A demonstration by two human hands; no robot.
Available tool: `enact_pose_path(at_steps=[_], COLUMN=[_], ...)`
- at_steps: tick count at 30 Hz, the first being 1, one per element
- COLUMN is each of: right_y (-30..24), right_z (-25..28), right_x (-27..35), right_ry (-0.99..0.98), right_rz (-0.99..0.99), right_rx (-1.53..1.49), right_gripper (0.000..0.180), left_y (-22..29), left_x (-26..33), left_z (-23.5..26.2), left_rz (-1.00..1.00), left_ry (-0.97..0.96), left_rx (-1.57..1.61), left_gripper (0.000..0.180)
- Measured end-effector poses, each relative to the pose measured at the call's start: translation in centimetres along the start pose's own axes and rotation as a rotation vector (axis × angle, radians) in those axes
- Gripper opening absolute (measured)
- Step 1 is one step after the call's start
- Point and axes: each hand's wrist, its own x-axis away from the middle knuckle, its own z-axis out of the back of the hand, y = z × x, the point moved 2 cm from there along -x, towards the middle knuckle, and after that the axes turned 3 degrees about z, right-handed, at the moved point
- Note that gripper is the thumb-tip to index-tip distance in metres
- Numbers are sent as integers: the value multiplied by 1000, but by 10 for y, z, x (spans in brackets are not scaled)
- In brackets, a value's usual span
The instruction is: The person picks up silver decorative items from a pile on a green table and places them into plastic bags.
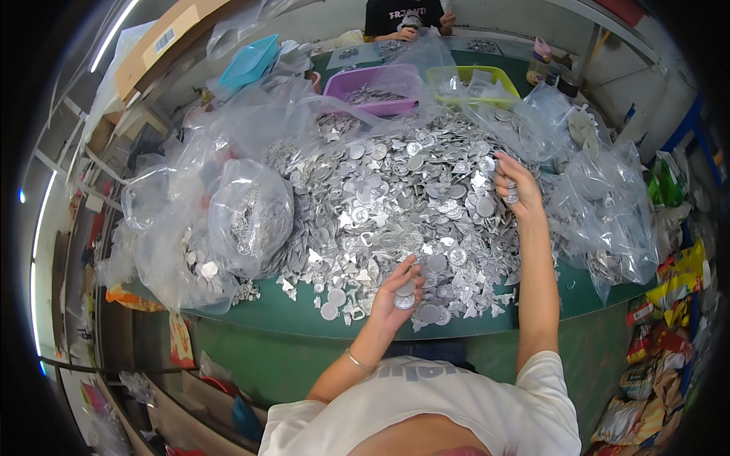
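Note:
A wide heap of small silvery metal pieces (380,205), many of them round discs and some star-like shapes, covers the middle of the green table (293,319). At the heap's near edge my left hand (397,290) is closed around round metal discs (404,296), which show in the palm and between the fingers. Farther off, by the heap's right side, my right hand (518,186) has its fingers curled around a few metal discs (511,191). How many discs lie in either hand is partly hidden by the fingers.
Clear plastic bags of metal pieces flank the heap, one at left (251,213) and one at right (604,209). Behind it stand a purple basin (372,76) and a yellow-green basin (494,76). Another person (403,19) is at the far side. Colourful packages (661,334) lie at lower right.

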Motion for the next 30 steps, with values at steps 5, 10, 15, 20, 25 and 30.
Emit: enact_pose_path(at_steps=[5, 10, 15, 20, 25, 30], right_y=[25, 67, 94, 94, 80, 51], right_z=[-67, -114, -138, -137, -136, -122], right_x=[-44, -100, -112, -117, -105, -99], right_ry=[-36, -102, -134, -99, -56, 66], right_rz=[669, 570, 491, 344, 451, 628], right_rx=[1202, 1920, 2386, 2433, 2213, 1723], right_gripper=[16, 13, 14, 19, 17, 12], left_y=[4, 15, 39, 48, 49, 56], left_x=[-2, 6, 22, 27, 25, 30], left_z=[3, -5, 6, 10, 20, 22], left_rz=[25, -22, -99, -140, -148, -160], left_ry=[-48, -50, -99, -62, -106, -89], left_rx=[43, 45, 35, 21, 8, 21], left_gripper=[42, 40, 36, 35, 36, 36])
